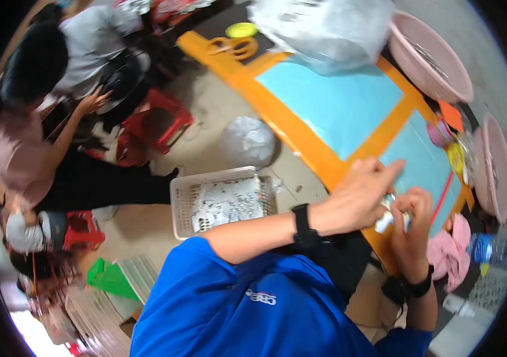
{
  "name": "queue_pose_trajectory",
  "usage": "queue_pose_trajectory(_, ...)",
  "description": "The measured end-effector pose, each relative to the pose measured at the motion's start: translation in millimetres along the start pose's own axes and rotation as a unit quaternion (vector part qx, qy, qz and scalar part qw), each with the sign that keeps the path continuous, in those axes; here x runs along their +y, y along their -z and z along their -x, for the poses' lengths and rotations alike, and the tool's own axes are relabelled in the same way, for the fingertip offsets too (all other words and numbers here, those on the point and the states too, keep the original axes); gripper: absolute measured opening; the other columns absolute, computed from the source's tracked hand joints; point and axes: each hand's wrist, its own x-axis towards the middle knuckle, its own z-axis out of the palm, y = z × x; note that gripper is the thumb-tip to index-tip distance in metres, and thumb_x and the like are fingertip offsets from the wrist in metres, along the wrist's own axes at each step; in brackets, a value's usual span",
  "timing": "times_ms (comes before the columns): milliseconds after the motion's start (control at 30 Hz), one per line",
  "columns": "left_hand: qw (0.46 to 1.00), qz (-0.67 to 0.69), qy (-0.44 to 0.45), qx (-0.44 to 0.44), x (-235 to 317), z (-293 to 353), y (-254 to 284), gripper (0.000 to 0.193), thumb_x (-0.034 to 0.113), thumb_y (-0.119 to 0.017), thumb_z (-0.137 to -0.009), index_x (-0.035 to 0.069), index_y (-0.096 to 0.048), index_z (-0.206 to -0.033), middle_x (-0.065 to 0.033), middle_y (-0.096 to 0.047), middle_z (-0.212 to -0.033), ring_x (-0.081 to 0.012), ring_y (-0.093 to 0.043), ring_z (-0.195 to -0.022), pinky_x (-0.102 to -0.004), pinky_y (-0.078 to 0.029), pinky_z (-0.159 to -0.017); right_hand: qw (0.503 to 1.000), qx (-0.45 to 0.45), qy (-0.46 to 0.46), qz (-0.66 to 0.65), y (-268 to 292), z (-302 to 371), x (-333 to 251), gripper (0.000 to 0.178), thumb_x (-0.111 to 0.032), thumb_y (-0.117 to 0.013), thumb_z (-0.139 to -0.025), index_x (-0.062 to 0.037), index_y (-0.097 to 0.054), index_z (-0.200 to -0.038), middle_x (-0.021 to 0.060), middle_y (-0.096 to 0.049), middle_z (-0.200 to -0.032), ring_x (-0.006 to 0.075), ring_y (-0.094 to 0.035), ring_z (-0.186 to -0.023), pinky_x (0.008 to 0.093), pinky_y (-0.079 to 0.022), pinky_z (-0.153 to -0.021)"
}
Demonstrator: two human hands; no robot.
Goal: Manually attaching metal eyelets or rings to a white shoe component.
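Left hand (354, 195) and right hand (412, 229) flank a small pale item (384, 222) at the tabletop (301, 143); each grip's hold cannot be told.

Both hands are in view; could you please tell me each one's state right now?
Left hand: one finger extended; any grip cannot be told.
Right hand: fingers curled beside a small whitish item; any grip cannot be told.

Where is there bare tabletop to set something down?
The larger blue panel, between the plastic bag and the orange dividing strip, looks bare. Crowded: the right edge, with pink basins and pink cloth, and around the left hand and right hand.
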Motion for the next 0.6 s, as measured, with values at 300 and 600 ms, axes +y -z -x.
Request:
queue_pose_trajectory(300, 0.999, 0.01, 0.001, -0.045, 7.0, -4.0, 10.4, 0.09, 0.005, -0.081, -0.084, 0.008, -0.041, -0.164, -0.0069, -0.076, -0.123, -0.0321, -0.056, -0.125, -0.0448, -0.042, -0.115, 1.0, 0.022, 0.009, 0.008, 26.4, -10.3, -2.5, 0.023, 0.007, -0.064, -0.092, -0.0035, -0.061, -0.112, 0.0139, -0.063, -0.114, 0.0393, -0.058, -0.123, 0.0479, -0.05, -0.102)
queue_pose_trajectory(600, 0.999, -0.018, -0.007, -0.047, 6.9, -2.1, 10.4, 0.093, 0.007, -0.083, -0.085, 0.009, -0.038, -0.166, -0.0063, -0.076, -0.126, -0.0314, -0.055, -0.13, -0.0458, -0.041, -0.118, 0.998, -0.055, 0.003, 0.032, 27.0, -9.3, -2.5, 0.029, -0.007, -0.083, -0.086, -0.0062, -0.075, -0.114, 0.0114, -0.06, -0.126, 0.0387, -0.051, -0.136, 0.0485, -0.045, -0.11)
